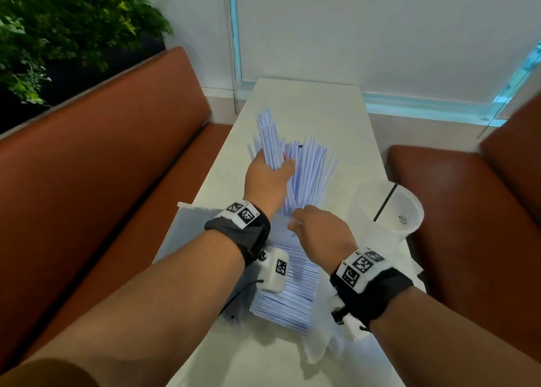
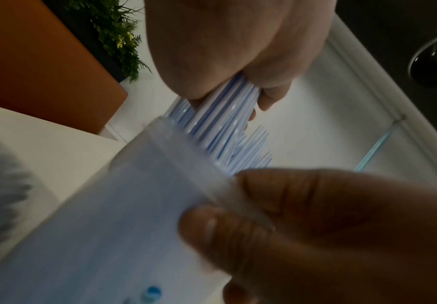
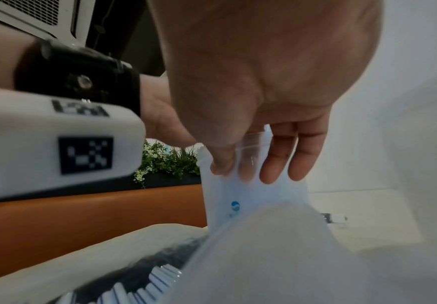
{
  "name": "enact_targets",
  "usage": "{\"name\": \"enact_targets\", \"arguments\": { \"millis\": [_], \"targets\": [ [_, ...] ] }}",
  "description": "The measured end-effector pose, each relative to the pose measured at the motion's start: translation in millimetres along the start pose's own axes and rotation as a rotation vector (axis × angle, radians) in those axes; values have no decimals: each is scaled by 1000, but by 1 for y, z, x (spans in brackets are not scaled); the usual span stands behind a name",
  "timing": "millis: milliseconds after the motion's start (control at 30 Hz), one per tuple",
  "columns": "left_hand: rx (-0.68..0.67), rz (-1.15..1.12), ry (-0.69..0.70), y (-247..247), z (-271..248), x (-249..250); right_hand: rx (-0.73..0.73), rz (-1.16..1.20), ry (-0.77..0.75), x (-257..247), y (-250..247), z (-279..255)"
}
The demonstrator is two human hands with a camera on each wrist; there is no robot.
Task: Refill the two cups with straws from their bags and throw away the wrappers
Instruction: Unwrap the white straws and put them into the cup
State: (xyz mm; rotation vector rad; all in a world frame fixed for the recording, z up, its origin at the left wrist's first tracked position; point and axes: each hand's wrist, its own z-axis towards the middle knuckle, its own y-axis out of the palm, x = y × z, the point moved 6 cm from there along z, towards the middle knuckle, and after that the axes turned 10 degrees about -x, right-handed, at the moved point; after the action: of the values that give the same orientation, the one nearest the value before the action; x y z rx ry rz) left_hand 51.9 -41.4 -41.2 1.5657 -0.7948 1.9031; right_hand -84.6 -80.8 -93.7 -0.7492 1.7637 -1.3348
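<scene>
My left hand (image 1: 268, 171) grips a bundle of white straws with blue stripes (image 1: 269, 136), pulled partly out of a clear plastic bag (image 1: 288, 287) that lies on the white table (image 1: 348, 140). In the left wrist view its fingers (image 2: 266, 98) curl round the bundle (image 2: 220, 115) at the bag's mouth (image 2: 165, 144). My right hand (image 1: 311, 228) pinches the bag's open edge; thumb and forefinger pinch the film (image 3: 238, 195) in the right wrist view. More striped straws (image 1: 314, 173) fan out behind the hands; what holds them is hidden. A clear cup (image 1: 393, 211) with one black straw (image 1: 385, 202) stands to the right.
Crumpled clear wrapping (image 1: 319, 348) lies on the table near its front edge. Orange bench seats (image 1: 102, 164) flank the table on both sides (image 1: 456, 193). A green plant (image 1: 73, 26) stands behind the left bench. A white wall closes the far end.
</scene>
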Motion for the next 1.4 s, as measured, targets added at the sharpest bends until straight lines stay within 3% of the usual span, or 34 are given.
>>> {"name": "enact_targets", "arguments": {
  "millis": [167, 267, 367, 500, 633, 700, 833, 900, 967, 1100, 1167, 1267, 1400],
  "targets": [
    [-315, 371, -105, 14, -10, -10, 55, -16, -10, -2, 7, -7],
    [-346, 430, -153, 8, -8, -2, 66, 16, -3, 0, 8, -7],
    [-321, 441, -103, 7, -9, 12, 57, 15, 11, 0, 9, -3],
    [-458, 638, -130, 12, -16, 10, 31, 30, -8, -3, 4, -8],
    [-337, 528, -84, -7, -14, 24, 252, 94, -18, -6, -20, -33],
    [-256, 503, -31, -19, -16, 33, 327, 92, 77, 1, -27, -45],
    [-18, 483, 183, -42, -41, 56, -52, -36, 424, 39, 1, -54],
    [-15, 513, 323, -39, -62, 63, -168, -71, 501, 50, 14, -59],
    [-209, 605, 308, -21, -79, 48, -211, -84, 497, 50, 25, -58],
    [-760, 937, 88, 23, -109, -22, -175, -27, 442, 45, 28, -55],
    [-925, 1059, 37, 37, -119, -51, -184, 12, 444, 44, 26, -54],
    [-1034, 1157, 66, 55, -125, -72, -190, 57, 436, 42, 22, -54],
    [-1052, 1217, 73, 70, -124, -83, -208, 96, 446, 41, 15, -59]
  ]
}}
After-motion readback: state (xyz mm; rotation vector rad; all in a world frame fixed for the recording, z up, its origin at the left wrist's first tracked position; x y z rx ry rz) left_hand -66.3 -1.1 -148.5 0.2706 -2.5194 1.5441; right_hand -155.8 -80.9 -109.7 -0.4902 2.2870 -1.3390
